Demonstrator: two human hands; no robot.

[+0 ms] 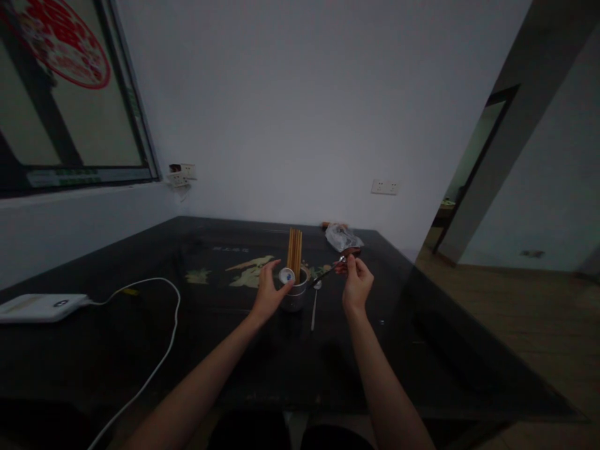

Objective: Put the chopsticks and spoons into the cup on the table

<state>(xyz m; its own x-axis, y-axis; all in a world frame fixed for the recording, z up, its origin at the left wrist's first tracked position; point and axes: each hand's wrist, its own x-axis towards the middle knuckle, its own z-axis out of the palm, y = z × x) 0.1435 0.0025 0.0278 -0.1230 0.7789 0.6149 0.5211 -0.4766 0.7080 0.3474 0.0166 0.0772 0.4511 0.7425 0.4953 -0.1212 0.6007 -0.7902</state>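
A small metal cup (295,298) stands on the dark table (140,350), with a bundle of wooden chopsticks (294,251) upright in it. My left hand (267,292) wraps round the cup's left side; a small white round thing (286,275) sits at the rim by my thumb. My right hand (356,281) is closed on a dark-handled spoon (338,262), held tilted just right of the cup, its bowl up and to the right. Another metal spoon (314,304) lies flat on the table between my hands.
A crumpled clear plastic bag (343,237) lies at the table's far edge. A white device (40,307) with a white cable (159,350) sits at the left. The table's right edge drops to a wooden floor (515,325); a doorway is beyond.
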